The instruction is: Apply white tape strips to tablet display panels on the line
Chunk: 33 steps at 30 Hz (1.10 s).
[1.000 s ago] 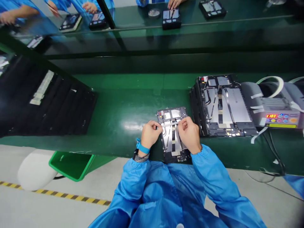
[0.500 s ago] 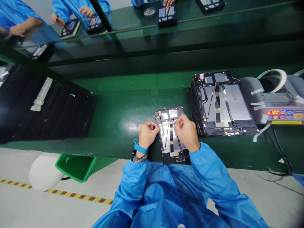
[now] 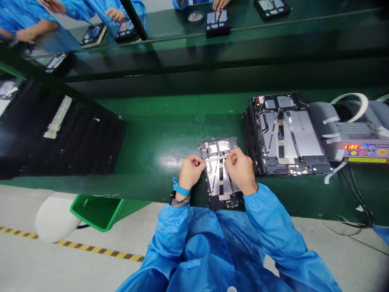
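An opened tablet (image 3: 214, 182), its battery, flat cables and boards bare, lies on the green bench close to my body. A short pale strip of tape (image 3: 216, 158) stretches across its upper part. At the strip's left end, the fingers of my left hand (image 3: 190, 172) are pinched together; a blue band circles that wrist. My right hand (image 3: 241, 170) pinches the right end and covers part of the tablet's right side. Whether the strip touches the tablet I cannot tell.
Right of me stands a stack of opened tablets (image 3: 293, 134), beside a grey tape dispenser (image 3: 361, 140) with a lit display. Black trays (image 3: 60, 134) are stacked at left. Below is a green bin (image 3: 95, 211). Co-workers' hands (image 3: 114, 15) handle tablets across the bench.
My hands stay pinched on the strip's ends, nearly still over the tablet. The whole view has shifted slightly. Across the bench, a co-worker's hand has lifted off a tablet.
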Motion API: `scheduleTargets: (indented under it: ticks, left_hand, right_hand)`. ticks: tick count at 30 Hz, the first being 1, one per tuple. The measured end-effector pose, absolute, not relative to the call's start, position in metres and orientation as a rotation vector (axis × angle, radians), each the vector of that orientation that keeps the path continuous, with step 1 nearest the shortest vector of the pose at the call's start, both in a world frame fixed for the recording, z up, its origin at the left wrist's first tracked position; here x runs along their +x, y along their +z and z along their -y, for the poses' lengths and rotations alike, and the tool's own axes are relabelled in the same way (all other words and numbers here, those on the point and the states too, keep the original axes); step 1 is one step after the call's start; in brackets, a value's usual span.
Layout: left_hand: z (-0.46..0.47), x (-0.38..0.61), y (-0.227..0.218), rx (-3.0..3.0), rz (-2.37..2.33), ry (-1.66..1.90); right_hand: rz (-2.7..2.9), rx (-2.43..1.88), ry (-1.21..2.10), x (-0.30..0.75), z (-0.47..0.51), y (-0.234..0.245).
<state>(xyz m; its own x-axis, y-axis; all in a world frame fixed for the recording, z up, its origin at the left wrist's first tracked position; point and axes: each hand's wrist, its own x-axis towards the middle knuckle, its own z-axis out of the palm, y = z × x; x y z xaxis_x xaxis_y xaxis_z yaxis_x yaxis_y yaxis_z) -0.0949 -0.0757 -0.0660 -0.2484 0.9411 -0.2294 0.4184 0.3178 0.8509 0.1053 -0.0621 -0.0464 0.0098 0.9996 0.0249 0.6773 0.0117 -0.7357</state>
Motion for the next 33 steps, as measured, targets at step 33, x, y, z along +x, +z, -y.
scheduleTargets:
  ticks: [33]
  left_hand:
    - [0.077, -0.082, -0.066, 1.294, -1.942, 0.796]
  right_hand:
    - [1.762, -1.742, 0.711, 0.105, 0.065, -0.044]
